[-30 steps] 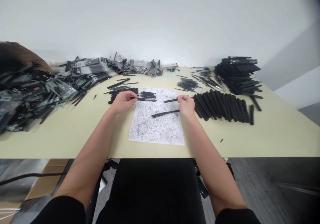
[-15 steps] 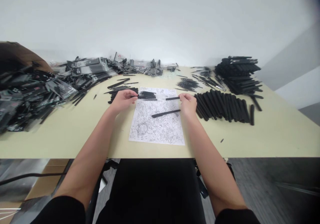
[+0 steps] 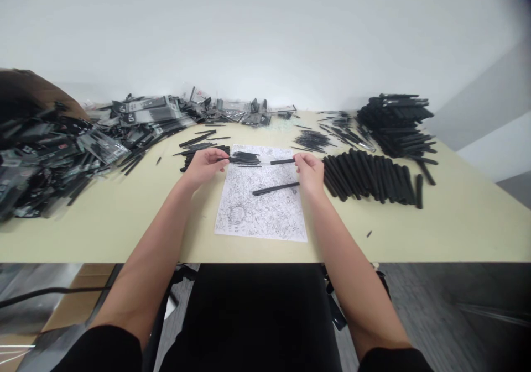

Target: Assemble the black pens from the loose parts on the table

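At lower centre of the frame, a scribbled white sheet [image 3: 261, 217] lies flat on a smooth, pale yellow table [image 3: 124, 234]. A slim black pen [image 3: 274, 189] slants across its middle, its right end reaching the right hand [image 3: 310, 172]. That hand pinches a short black tube [image 3: 282, 162] over the sheet's upper right. The left hand [image 3: 205, 165] has thumb and fingers drawn close beside thin black rods [image 3: 244, 158] at the sheet's upper left; I cannot tell whether it grips one. Right of centre, thick, matte black cylinders [image 3: 369, 176] lie side by side in a row. At left, glossy, clear plastic packets [image 3: 102, 144] with dark contents heap before a brown cardboard box [image 3: 50, 92]. More black sticks [image 3: 392, 120] are stacked at upper right.
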A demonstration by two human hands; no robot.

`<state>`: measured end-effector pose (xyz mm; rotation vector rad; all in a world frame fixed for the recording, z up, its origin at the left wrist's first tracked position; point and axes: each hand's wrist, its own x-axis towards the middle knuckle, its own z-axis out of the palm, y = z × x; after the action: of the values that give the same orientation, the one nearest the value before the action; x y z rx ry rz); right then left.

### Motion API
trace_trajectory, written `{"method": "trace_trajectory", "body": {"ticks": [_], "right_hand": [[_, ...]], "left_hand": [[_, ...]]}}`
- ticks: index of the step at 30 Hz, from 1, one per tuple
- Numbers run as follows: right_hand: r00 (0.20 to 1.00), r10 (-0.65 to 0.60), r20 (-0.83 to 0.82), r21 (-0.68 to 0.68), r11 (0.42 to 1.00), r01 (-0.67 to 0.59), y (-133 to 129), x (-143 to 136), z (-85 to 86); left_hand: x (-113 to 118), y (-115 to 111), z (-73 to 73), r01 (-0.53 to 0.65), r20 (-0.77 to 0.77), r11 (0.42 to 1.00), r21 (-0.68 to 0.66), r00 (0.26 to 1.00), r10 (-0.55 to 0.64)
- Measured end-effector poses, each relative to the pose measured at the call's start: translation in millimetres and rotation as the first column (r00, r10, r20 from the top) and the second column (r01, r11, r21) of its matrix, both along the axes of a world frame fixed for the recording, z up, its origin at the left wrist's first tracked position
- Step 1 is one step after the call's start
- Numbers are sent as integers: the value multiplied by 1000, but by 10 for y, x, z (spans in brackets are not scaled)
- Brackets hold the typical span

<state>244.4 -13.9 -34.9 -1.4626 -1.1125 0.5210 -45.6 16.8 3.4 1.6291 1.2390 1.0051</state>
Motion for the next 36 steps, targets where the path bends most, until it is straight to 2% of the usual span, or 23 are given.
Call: {"method": "trace_trajectory", "body": {"ticks": [4,7,9,13,19,29,36], "right_hand": [[977,167,-135,86,984,-156,-50,-74,61],[950,300,-90,92,952,-292,-77,-117,54],[939,341,-43,66,939,-338,-86,-133,31],[942,337,5,54,940,-337,-86,-131,5],[943,333,-17,94,939,-330,-83,-108,30],[915,395,-81,151,912,-380,-108,-108,69],[892,440,-101,117,896,-428,-133,-110,98]], "left_hand": [[51,-42,18,32,-4,999,-18,999,-32],[106,-80,29,67,4,997,-38,998,-67],[135,-94,27,90,18,995,-46,996,-89],[152,-92,9,99,42,994,-47,994,-97],[141,-88,6,103,63,994,-31,993,-101],[129,-91,24,106,90,992,-68,991,-99],[132,-83,5,103,102,991,-80,990,-95]]}}
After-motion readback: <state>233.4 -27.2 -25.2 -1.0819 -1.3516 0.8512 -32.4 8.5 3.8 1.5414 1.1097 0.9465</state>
